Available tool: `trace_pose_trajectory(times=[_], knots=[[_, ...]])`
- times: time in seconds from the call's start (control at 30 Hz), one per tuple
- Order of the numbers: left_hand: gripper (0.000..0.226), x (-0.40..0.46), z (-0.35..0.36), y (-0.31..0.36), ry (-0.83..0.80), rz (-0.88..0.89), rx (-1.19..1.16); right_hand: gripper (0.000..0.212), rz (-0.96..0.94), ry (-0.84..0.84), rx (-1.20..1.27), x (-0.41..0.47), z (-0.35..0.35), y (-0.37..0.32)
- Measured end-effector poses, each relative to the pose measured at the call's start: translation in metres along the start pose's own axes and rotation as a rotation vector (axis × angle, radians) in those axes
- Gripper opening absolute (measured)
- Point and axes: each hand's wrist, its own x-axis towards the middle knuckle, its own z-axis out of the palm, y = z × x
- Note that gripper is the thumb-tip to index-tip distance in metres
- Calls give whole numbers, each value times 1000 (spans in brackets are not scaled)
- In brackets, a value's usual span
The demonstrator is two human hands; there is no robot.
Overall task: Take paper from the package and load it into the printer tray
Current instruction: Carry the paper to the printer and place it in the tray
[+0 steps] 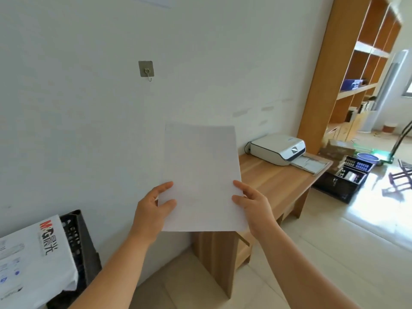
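White paper (201, 175) is held upright in front of me, above the near end of a wooden desk (276, 181). My left hand (155, 210) grips its lower left edge and my right hand (254, 206) grips its lower right edge. A white printer (277, 149) sits on the far end of the desk, with its grey tray (312, 163) pulled out toward the desk's right end. The white paper package (33, 259) with a red and black logo lies at the lower left on a black crate (78, 246).
A white wall with a metal hook (146, 69) fills the left. A tall wooden bookshelf (356, 74) stands behind the printer. A black crate (345, 179) of items and a blue bowl (367, 157) sit on the tiled floor at right.
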Motion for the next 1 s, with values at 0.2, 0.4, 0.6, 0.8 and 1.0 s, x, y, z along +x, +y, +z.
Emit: trace_pose_trajectory(times=[0.2, 0.4, 0.6, 0.8, 1.0], knots=[[46, 32, 112, 6, -64, -69, -80, 38, -44, 98, 21, 42, -91, -28], [45, 61, 222, 15, -128, -56, -121, 40, -70, 159, 85, 85, -186, -57], [42, 81, 309, 22, -190, -3, -114, 36, -101, 198, 92, 122, -258, -81], [42, 118, 398, 16, -264, -16, -152, 35, -133, 268, 101, 169, -327, -89], [42, 172, 507, -4, -381, -60, -256, 39, -155, 328, 64, 233, -408, -101]])
